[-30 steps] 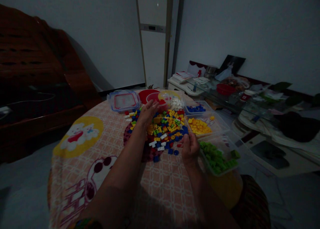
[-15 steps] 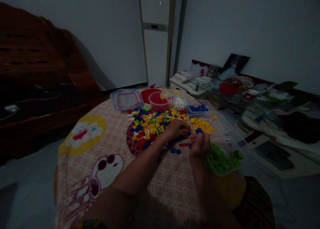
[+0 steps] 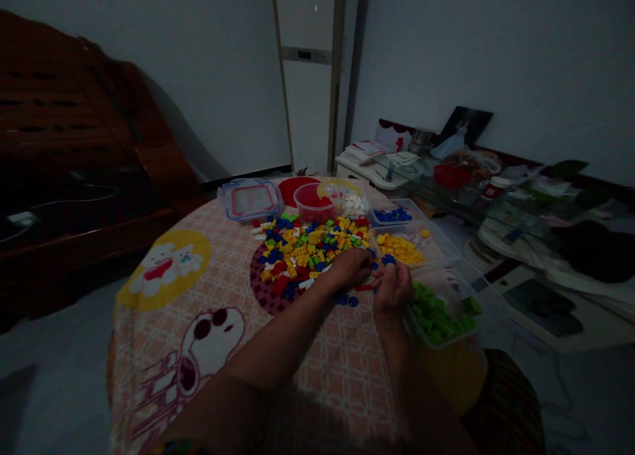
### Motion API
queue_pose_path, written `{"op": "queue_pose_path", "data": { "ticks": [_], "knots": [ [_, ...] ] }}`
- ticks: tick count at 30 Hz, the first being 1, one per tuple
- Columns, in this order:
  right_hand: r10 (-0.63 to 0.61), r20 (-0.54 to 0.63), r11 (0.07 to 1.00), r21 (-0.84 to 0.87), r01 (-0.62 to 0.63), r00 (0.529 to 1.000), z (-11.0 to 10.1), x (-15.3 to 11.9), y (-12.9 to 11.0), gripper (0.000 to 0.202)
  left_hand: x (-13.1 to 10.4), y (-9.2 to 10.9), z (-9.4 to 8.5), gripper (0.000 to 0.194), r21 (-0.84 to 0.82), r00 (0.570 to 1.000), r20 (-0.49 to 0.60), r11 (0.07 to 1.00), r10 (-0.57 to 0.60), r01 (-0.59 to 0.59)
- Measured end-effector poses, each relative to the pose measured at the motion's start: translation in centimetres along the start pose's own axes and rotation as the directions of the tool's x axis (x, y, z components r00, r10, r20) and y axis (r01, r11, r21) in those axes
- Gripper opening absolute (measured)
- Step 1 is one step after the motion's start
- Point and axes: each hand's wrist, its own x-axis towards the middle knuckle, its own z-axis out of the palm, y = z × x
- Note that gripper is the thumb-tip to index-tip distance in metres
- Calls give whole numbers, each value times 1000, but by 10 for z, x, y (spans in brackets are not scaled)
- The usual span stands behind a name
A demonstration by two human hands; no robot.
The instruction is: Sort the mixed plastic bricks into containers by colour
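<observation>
My right hand [image 3: 393, 292] is closed with blue toy bricks [image 3: 388, 260] showing at its fingertips, just left of the boxes. My left hand [image 3: 352, 268] reaches over the right side of a mixed pile of toy bricks [image 3: 310, 240], its fingers curled down. What those fingers hold, if anything, is hidden. Between and below the hands lie a red brick [image 3: 364, 288] and a round blue piece [image 3: 353, 301] on the tablecloth.
To the right stand clear boxes of yellow bricks [image 3: 399, 248], green bricks [image 3: 439, 316] and blue bricks [image 3: 393, 215]. Behind the pile are a round tub [image 3: 313, 210] with red pieces, white bricks [image 3: 353, 205] and a blue-rimmed lid [image 3: 251, 200]. A cluttered glass table [image 3: 526, 220] stands farther right.
My left hand has shifted slightly down, nearer my right hand, with its fingers more curled. My right hand has moved a little left with the blue bricks still at its fingertips.
</observation>
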Motion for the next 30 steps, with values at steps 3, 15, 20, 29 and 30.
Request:
{"op": "queue_pose_path", "data": {
  "ticks": [3,15,20,29,30],
  "knots": [
    [-5,-3,1000,-5,5,1000,1,0,0,37,3,-7,1,15,-124,997,-65,992,28,-36],
    [-3,80,1000,-15,4,997,3,-2,15,36,12,-54,-25,20,-968,841,-199,234,-503,-89],
    [14,95,1000,8,-15,995,5,-4,12,36,13,-74,-50,20,-956,676,-250,66,-693,-286],
    [42,105,999,23,-45,994,8,-6,16,35,5,-83,-67,43,-926,717,-352,115,-601,-358],
    [41,105,999,23,-44,994,8,-6,16,35,4,-83,-67,44,-928,735,-363,157,-572,-337]
  ]
}}
